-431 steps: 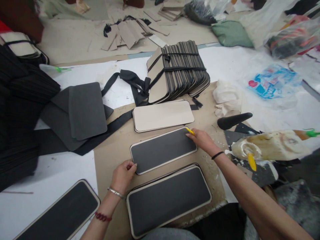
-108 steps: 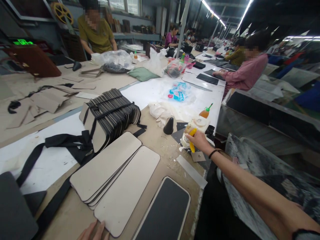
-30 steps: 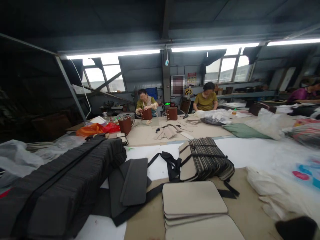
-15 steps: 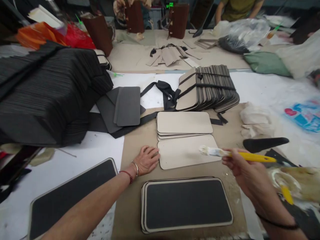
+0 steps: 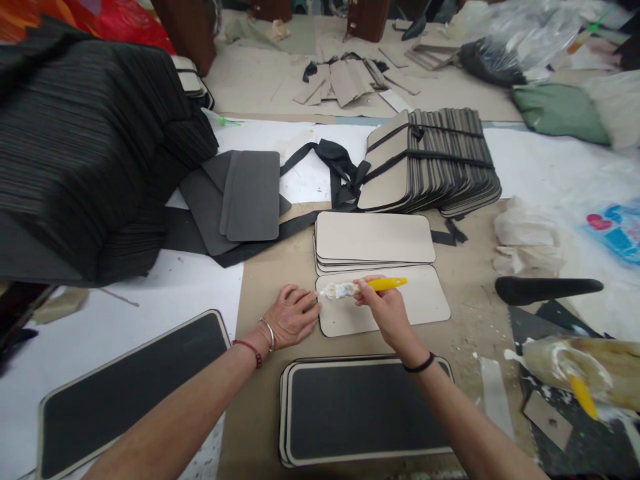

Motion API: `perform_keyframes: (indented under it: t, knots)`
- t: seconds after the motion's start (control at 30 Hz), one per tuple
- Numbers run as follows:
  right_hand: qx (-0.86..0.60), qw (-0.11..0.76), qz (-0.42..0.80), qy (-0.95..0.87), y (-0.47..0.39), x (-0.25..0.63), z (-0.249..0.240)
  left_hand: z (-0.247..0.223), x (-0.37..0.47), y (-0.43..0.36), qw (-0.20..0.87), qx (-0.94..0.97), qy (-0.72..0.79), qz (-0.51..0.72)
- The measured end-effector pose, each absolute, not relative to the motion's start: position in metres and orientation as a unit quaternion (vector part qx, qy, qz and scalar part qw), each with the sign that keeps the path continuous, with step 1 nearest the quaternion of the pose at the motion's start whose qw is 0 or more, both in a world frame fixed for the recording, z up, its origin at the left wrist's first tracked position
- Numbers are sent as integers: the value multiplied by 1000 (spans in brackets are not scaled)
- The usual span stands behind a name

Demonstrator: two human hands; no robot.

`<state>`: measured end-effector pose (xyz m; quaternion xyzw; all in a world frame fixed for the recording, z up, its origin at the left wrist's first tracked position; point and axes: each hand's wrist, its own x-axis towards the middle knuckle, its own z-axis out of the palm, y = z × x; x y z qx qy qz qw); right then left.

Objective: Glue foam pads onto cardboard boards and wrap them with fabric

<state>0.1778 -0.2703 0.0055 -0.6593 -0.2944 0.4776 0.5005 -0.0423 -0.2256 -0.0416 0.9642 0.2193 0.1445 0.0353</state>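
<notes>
My right hand (image 5: 385, 310) grips a yellow-handled glue brush (image 5: 365, 287); its white bristles touch the left end of a beige board (image 5: 425, 303) lying flat on the brown paper. My left hand (image 5: 293, 317) rests flat, fingers spread, against that board's left edge. Just behind it lies a small stack of the same beige boards (image 5: 375, 237). In front of my arms sits a stack of black-faced finished panels (image 5: 365, 410).
A strapped bundle of boards (image 5: 435, 160) stands behind. A tall pile of black sheets (image 5: 85, 147) fills the left, grey pads (image 5: 250, 193) beside it. Another black panel (image 5: 130, 387) lies at lower left. A glue-smeared container (image 5: 580, 367) and a black tool (image 5: 545, 288) sit right.
My right hand has swung the brush leftward from the board's right end to its left end. The left hand has stayed at the board's edge. The camera has tilted further down.
</notes>
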Motion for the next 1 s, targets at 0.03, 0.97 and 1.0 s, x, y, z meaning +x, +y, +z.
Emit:
perform_keyframes:
  t: [0.03, 0.97, 1.0]
  knots:
    - [-672, 498, 461, -296, -273, 187, 4, -41, -42, -226, 37, 964, 220, 147]
    - [-763, 509, 282, -281, -288, 295, -5, -33, -36, -226, 51, 954, 221, 193]
    - [-779, 504, 249, -277, -293, 310, -6, -33, -36, -226, 49, 955, 220, 194]
